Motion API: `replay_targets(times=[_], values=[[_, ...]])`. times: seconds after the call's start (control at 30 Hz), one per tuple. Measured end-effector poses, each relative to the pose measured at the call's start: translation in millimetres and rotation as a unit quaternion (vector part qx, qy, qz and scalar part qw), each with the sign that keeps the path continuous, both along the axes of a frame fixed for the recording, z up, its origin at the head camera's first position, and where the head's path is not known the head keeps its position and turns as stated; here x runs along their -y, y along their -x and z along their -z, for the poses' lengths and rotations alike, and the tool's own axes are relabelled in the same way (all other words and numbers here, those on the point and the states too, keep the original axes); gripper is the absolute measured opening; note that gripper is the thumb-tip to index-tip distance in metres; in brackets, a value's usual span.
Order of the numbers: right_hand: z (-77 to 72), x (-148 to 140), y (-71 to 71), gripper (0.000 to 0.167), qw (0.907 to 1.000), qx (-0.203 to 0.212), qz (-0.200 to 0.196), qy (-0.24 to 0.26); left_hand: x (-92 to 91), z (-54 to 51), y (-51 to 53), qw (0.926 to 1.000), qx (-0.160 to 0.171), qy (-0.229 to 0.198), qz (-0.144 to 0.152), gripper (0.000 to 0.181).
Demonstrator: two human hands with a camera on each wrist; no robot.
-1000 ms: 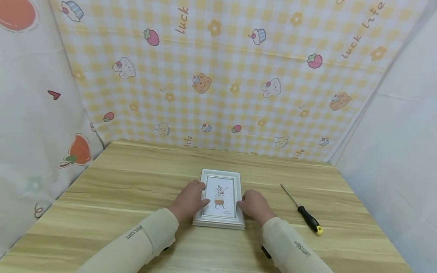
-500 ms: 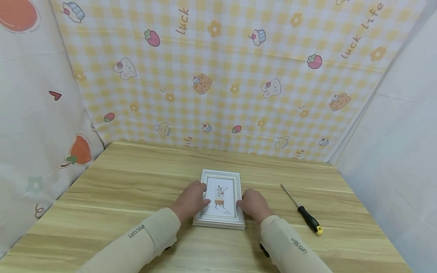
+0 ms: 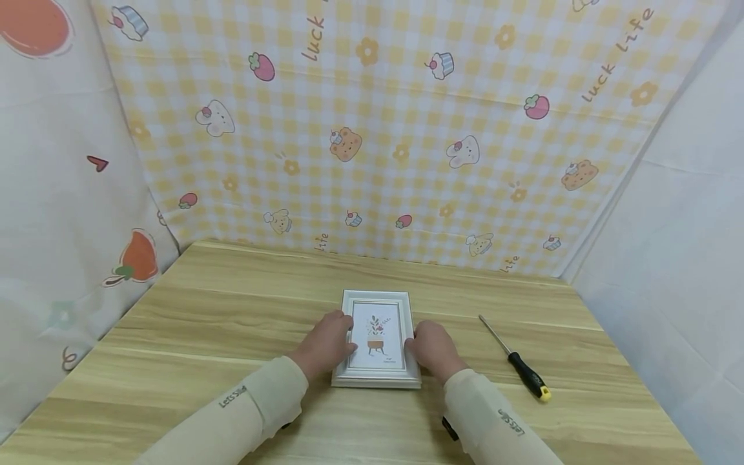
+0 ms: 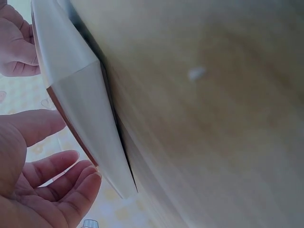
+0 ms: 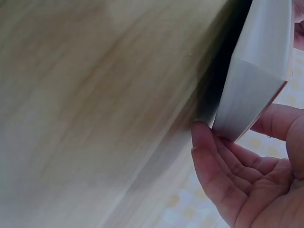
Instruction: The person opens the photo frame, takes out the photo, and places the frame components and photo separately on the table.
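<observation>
A white picture frame (image 3: 378, 378) lies face up near the middle of the table, around a print of a potted plant (image 3: 376, 342). My left hand (image 3: 327, 343) holds its left side, thumb over the front rim and fingertips at the side edge. On the right side, my right hand (image 3: 433, 350) grips the rim. The right wrist view shows that thumb above the frame (image 5: 251, 102) and fingers (image 5: 204, 137) at its lower edge, with a dark gap beneath. The frame's back is hidden.
A screwdriver (image 3: 525, 374) with a black and yellow handle lies on the wooden table (image 3: 232, 310) to the right. Behind the table hangs a yellow checked cloth (image 3: 378, 181); pale cloths hang at both sides.
The picture frame has shifted very slightly to the right, its near edge a touch farther off. Both hands keep their places on its sides. The screwdriver lies where it was.
</observation>
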State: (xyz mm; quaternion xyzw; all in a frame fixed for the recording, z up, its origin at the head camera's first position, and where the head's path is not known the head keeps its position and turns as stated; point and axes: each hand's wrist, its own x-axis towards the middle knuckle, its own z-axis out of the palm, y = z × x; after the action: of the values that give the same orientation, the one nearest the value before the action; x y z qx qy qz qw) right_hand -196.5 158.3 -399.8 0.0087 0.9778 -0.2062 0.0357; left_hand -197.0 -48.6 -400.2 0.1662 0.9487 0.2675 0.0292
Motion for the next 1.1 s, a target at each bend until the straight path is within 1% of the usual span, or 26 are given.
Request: replay_targets(times=[0.2, 0.3, 0.4, 0.43, 0.5, 0.57, 0.6, 0.7, 0.83, 0.9, 1.0, 1.1], values=[[-0.9, -1.2, -1.2, 0.040, 0.9998, -0.009, 0.002, 0.017, -2.8, -1.2, -1.8, 0.9989, -0.033, 0.015, 0.030, 0.027], [-1.2, -1.2, -1.4, 0.041, 0.9994, -0.009, 0.007, 0.032, -3.4, -0.1, -1.4, 0.9986, -0.039, 0.016, 0.032, 0.027], [-3.1, -1.7, -1.0, 0.039, 0.9980, -0.014, 0.016, 0.060, -3.1, 0.6, -1.0, 0.9986, -0.041, 0.018, 0.029, 0.026], [-4.0, -2.2, -0.4, 0.037, 0.9968, -0.014, 0.021, 0.076, -2.8, 0.5, -1.0, 0.9986, -0.042, 0.018, 0.028, 0.025], [-6.4, -3.5, 0.7, 0.027, 0.9941, -0.017, 0.033, 0.102, -2.4, 0.7, -1.0, 0.9985, -0.043, 0.019, 0.028, 0.025], [-8.8, -5.2, 1.9, 0.016, 0.9899, -0.010, 0.050, 0.133, -2.1, 0.4, -1.3, 0.9986, -0.042, 0.016, 0.030, 0.023], [-10.1, -5.9, 2.1, 0.013, 0.9878, -0.008, 0.056, 0.145, -2.0, 0.7, -1.4, 0.9985, -0.042, 0.013, 0.031, 0.022], [-13.5, -6.8, 2.3, 0.023, 0.9821, 0.001, 0.071, 0.174, -0.9, 0.6, -2.0, 0.9985, -0.042, 0.007, 0.034, 0.020], [-16.9, -5.8, 1.7, 0.029, 0.9694, 0.006, 0.086, 0.230, 0.3, -0.2, -3.2, 0.9983, -0.044, 0.006, 0.036, 0.016], [-16.5, -4.9, 1.9, 0.029, 0.9585, 0.011, 0.097, 0.268, 0.6, -0.5, -3.5, 0.9984, -0.040, 0.005, 0.038, 0.014], [-13.8, -4.0, 2.6, 0.029, 0.9393, 0.028, 0.109, 0.324, 0.2, -1.2, -3.8, 0.9986, -0.031, 0.016, 0.040, 0.015], [-12.9, -3.4, 1.8, 0.031, 0.9220, 0.051, 0.109, 0.368, 0.0, -0.5, -3.5, 0.9984, -0.027, 0.024, 0.042, 0.018]])
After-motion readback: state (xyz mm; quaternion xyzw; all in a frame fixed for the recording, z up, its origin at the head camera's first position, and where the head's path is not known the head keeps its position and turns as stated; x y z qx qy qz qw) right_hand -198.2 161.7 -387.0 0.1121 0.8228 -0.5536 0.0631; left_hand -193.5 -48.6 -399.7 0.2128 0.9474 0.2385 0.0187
